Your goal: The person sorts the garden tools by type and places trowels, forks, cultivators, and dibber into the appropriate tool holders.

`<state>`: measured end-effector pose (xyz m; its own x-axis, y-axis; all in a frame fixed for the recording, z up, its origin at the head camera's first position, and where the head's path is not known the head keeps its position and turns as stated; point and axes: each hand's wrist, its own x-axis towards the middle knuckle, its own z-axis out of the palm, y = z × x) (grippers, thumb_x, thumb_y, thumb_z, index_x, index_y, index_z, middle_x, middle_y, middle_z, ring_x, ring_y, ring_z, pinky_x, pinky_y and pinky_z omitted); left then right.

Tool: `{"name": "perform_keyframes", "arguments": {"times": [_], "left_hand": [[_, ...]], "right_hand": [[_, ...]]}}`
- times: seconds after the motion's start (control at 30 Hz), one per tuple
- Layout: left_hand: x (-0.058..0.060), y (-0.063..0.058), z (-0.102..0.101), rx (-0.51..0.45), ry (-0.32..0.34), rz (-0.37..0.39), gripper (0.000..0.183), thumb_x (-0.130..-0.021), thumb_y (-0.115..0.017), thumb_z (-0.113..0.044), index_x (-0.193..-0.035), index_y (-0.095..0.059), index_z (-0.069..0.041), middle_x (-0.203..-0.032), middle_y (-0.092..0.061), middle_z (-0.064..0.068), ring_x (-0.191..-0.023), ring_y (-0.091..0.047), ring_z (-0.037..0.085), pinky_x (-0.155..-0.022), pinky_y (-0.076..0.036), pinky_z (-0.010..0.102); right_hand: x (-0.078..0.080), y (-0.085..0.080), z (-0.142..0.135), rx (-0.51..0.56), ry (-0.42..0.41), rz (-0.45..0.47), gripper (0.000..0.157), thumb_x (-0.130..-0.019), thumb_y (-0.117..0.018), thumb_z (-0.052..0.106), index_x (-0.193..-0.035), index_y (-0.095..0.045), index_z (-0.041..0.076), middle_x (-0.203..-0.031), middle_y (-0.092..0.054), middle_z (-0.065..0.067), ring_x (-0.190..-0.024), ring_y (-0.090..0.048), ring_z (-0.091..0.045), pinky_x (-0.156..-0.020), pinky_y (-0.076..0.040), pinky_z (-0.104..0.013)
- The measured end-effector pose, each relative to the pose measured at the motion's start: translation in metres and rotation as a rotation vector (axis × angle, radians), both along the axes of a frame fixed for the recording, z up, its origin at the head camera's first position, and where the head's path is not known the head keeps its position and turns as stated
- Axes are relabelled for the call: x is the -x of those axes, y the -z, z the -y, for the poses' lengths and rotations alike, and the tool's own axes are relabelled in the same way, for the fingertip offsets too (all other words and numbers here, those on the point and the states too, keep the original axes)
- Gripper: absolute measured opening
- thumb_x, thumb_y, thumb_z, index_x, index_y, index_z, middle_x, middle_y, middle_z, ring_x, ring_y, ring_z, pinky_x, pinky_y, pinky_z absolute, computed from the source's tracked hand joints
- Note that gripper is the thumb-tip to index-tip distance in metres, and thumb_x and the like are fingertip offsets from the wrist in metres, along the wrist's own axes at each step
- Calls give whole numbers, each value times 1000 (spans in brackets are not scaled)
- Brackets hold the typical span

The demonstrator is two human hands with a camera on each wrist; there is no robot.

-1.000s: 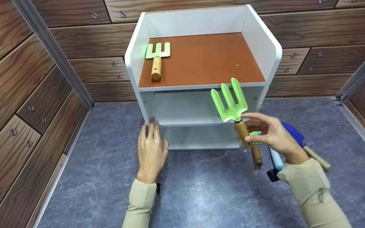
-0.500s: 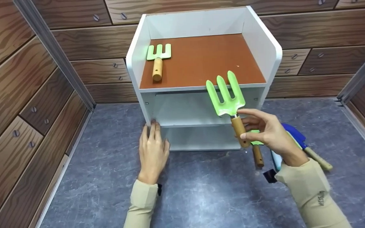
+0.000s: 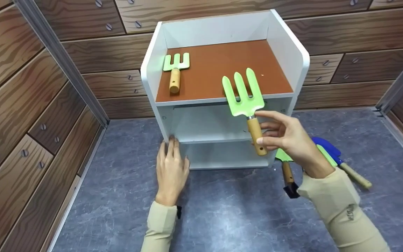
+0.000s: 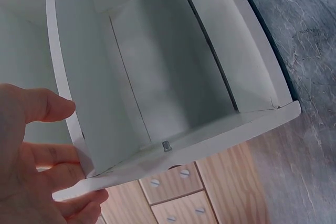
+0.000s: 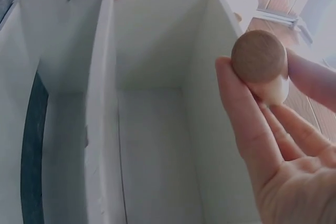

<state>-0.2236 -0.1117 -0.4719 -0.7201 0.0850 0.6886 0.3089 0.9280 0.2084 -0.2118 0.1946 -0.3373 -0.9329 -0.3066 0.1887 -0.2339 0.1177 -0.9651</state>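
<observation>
Green fork [image 3: 247,109] raised before a white shelf [image 3: 282,50]

Head view: I see the right hand [image 3: 289,140] pinch its wooden handle [image 3: 254,128], tines up; another fork [image 3: 176,70] lies on the shelf's top.
Left wrist: the left hand [image 4: 26,179] touches the shelf's edge, fingers nearly straight.
Right wrist: thumb and fingers clamp the handle.

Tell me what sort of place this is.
Probably a small staged indoor workspace: brown wood-patterned panels wall it on three sides, a grey marbled floor lies below, and a white open-shelved cabinet stands inside.
</observation>
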Motion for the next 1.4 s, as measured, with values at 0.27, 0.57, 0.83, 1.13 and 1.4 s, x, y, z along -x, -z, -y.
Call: {"name": "perform_keyframes", "arguments": {"times": [0.27, 0.57, 0.83, 1.13, 1.4], "left_hand": [[-1, 0, 0, 10, -3, 1, 61, -82, -81, -9, -133, -57, 14, -139, -56, 26, -124, -52, 48, -105, -45, 55], [-2, -1, 1, 4, -4, 0, 61, -82, -81, -9, -133, -57, 14, -139, -56, 25, -123, -53, 49, -106, -44, 55], [0, -2, -1, 6, -1, 4, 62, -83, -81, -10, -134, -56, 13, -140, -56, 25, -125, -52, 48, -106, -44, 54], [0, -3, -1, -5, -1, 4, 59, -82, -80, -7, -133, -57, 15, -139, -57, 26, -124, -53, 50, -105, -45, 55], [1, -1, 0, -12, 0, -4, 60, -82, -80, -8, -133, -57, 15, -138, -57, 26, -124, -53, 49, -105, -45, 55]], "right_hand": [[7, -21, 12, 69, 19, 68, 67, -88, -68, -11, -149, -42, -7, -108, -68, -10, -85, -74, -22, -66, -62, -33], [18, -44, 21, 96, -2, 137, 62, -92, -64, -9, -149, -41, -8, -110, -66, -12, -85, -75, -25, -67, -62, -31], [22, -58, 24, 190, -51, 186, 59, -94, -60, -12, -148, -38, -11, -111, -66, -16, -84, -75, -30, -67, -62, -36], [33, -71, 31, 291, -95, 231, 54, -95, -59, -12, -146, -41, -12, -113, -66, -18, -84, -75, -33, -72, -62, -42], [45, -83, 42, 243, -98, 300, 56, -97, -60, -7, -148, -38, -11, -124, -57, -24, -87, -74, -29, -76, -62, -40]]}}
